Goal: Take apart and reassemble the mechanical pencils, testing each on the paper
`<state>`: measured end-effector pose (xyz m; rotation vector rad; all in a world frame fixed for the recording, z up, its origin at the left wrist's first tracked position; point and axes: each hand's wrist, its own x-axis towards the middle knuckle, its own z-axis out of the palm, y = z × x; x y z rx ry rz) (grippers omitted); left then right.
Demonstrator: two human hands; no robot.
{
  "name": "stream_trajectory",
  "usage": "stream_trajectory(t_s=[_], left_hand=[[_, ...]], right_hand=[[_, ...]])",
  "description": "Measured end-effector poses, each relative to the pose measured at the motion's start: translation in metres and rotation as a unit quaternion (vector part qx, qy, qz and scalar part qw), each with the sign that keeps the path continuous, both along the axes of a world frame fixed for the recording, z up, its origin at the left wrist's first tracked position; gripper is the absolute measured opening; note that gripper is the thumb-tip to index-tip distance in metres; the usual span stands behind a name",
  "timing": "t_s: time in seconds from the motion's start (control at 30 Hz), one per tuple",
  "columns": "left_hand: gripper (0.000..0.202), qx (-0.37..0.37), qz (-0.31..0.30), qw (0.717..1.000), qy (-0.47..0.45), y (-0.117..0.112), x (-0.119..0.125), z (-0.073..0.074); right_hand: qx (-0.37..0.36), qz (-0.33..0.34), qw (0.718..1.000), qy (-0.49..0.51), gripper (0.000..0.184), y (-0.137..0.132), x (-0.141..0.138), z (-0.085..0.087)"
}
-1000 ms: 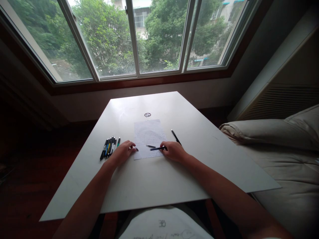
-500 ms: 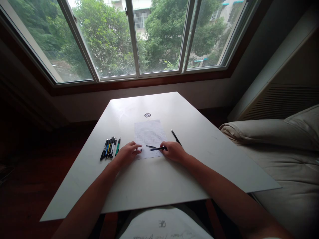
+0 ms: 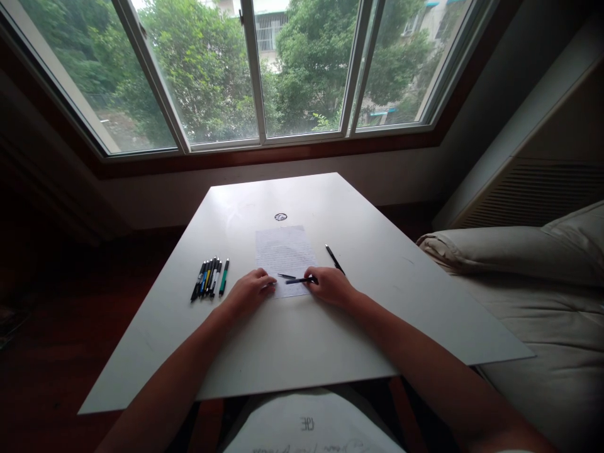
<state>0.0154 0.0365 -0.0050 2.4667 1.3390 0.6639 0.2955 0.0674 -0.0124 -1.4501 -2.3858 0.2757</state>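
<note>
My right hand (image 3: 331, 284) rests over the right edge of a printed sheet of paper (image 3: 285, 245), its fingers closed on a dark pen barrel (image 3: 296, 280) that points left. Just beyond the barrel, a thin dark pen piece (image 3: 285, 276) lies on the sheet. At the paper's lower left corner is my left hand (image 3: 252, 290), fingers drawn together. Whatever is between its fingertips is too small to make out. Left of that hand, several pens (image 3: 206, 278) lie side by side, with a green pen (image 3: 224, 277) nearest. A black pen (image 3: 335, 259) lies beyond my right hand.
The white table (image 3: 292, 352) narrows toward the window (image 3: 302, 75). A round dark emblem (image 3: 280, 216) marks its surface above the paper. To the right stand a pale cushioned seat (image 3: 519, 289) and a slatted unit (image 3: 542, 182).
My left hand has moved slightly right, and its fingers have closed over the small piece that showed by its fingertips. My right hand still holds the pen barrel in nearly the same place.
</note>
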Motion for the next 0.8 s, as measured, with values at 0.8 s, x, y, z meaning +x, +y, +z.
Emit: stream_trajectory(t_s=[0.8], left_hand=[[0.012,0.038,0.046,0.998,-0.036,0.0005,-0.0010,-0.0010]], right_hand=[[0.009,0.008,1.000,0.025,0.018,-0.0014,0.0007,0.0016]])
